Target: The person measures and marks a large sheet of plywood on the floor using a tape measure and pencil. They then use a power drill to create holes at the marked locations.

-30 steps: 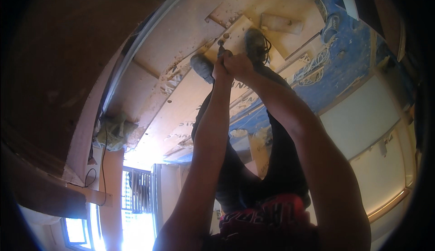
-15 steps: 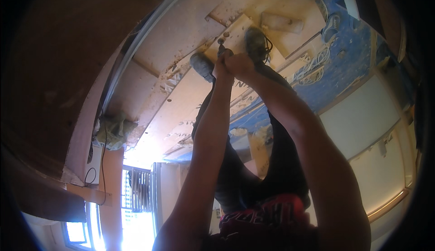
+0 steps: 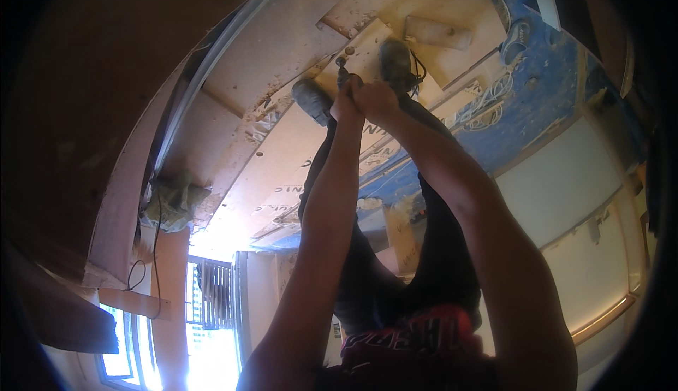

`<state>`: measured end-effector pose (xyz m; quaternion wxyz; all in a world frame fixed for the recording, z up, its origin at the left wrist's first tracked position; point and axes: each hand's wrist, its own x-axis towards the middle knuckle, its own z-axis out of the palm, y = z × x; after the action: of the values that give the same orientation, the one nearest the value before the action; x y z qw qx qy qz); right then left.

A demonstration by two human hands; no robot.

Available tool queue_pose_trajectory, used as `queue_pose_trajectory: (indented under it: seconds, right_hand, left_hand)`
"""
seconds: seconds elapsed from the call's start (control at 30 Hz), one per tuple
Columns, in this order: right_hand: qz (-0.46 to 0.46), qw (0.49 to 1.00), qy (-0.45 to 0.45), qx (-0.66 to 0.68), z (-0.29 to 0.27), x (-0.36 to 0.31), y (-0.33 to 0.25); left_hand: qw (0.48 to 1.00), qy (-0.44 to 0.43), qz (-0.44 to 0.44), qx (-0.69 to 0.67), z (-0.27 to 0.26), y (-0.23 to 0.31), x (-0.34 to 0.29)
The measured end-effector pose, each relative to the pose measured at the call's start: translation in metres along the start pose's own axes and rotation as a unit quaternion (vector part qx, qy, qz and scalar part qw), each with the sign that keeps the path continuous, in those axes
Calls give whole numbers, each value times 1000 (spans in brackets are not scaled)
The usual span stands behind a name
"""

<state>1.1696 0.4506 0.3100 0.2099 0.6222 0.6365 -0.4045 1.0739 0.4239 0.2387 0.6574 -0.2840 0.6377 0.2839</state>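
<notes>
Both my arms stretch forward and meet between my dark shoes. My left hand (image 3: 345, 105) and my right hand (image 3: 375, 100) are closed together round a dark power drill (image 3: 344, 75), most of it hidden behind my fingers. The drill's round cutting end points down at a pale wooden board (image 3: 272, 172); I cannot tell whether it touches. A round hole (image 3: 349, 50) shows in the board just beyond that end. My left shoe (image 3: 312, 100) and right shoe (image 3: 395, 64) stand on the board, one on each side of the drill.
Sawdust and scraps lie along the board's left edge. A short plank (image 3: 438, 32) rests ahead on the right. Coiled white cable (image 3: 487, 105) lies on the blue floor covering (image 3: 544, 73) near another shoe (image 3: 516, 41). A crumpled greenish bag (image 3: 176, 204) sits at the left.
The view has shifted slightly. My hands keep their hold on the drill, and its cutting end shows a little more clearly, close to the board's hole.
</notes>
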Motion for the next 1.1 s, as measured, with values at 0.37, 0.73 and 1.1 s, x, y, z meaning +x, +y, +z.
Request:
queue_pose_trajectory:
  seconds: [0.37,0.73,1.1]
  right_hand:
    - [14,999,-22,20,-13,-1,5]
    - [1,1000,4,28,0,-1,1]
    - [-15,1000,-25,8,-9,5,7]
  left_hand:
    - [980,21,-132,146,38,45,-41]
    - [991,77,-30,108,-2,17,10]
    - [995,80,-3,62,7,11,7]
